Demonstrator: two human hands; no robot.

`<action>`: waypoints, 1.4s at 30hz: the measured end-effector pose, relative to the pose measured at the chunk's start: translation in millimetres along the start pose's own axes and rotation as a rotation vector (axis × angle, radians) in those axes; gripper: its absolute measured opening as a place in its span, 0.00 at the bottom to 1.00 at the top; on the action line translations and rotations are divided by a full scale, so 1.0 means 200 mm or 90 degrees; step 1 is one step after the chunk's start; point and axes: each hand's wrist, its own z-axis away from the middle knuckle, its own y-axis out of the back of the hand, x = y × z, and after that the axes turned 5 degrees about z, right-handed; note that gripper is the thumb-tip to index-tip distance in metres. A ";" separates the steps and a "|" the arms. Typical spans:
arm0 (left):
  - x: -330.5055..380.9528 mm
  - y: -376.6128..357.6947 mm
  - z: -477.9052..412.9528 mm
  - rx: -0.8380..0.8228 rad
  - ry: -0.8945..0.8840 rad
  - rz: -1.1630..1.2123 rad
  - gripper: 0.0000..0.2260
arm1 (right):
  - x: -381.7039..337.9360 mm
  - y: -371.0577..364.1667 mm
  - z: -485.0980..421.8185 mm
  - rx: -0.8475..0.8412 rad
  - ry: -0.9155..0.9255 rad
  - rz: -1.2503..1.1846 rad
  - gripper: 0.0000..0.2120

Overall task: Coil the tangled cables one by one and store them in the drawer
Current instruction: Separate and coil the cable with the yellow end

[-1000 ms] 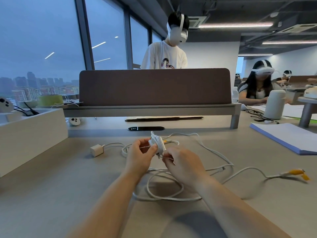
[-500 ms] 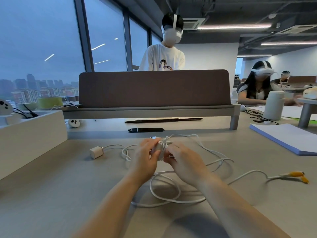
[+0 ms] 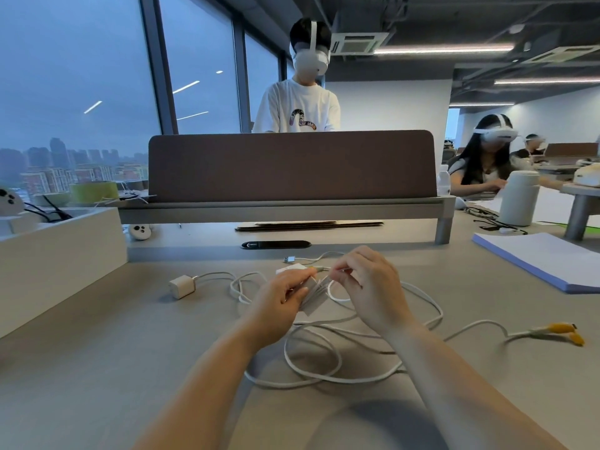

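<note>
While clamping the half-wound bundle in curled left hand fingers, pinching a strand of white cable with the right hand, over the desk. Loose loops sprawling under both wrists, running left to a charger plug, right to yellow plugs. At left, white box, black cords showing over its rim. Wide stretch of desk between box and plug; paper stack at right.
</note>
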 end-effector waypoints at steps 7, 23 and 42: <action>0.06 0.04 0.04 -0.033 0.077 0.293 0.15 | 0.01 0.03 -0.01 -0.006 -0.105 -0.205 0.12; 0.07 -0.01 0.02 0.055 0.218 0.696 0.14 | -0.07 -0.03 0.03 -0.178 -0.279 -0.315 0.08; 0.01 -0.02 0.00 0.124 0.245 0.444 0.16 | -0.18 0.04 0.04 -0.330 -0.312 -0.363 0.06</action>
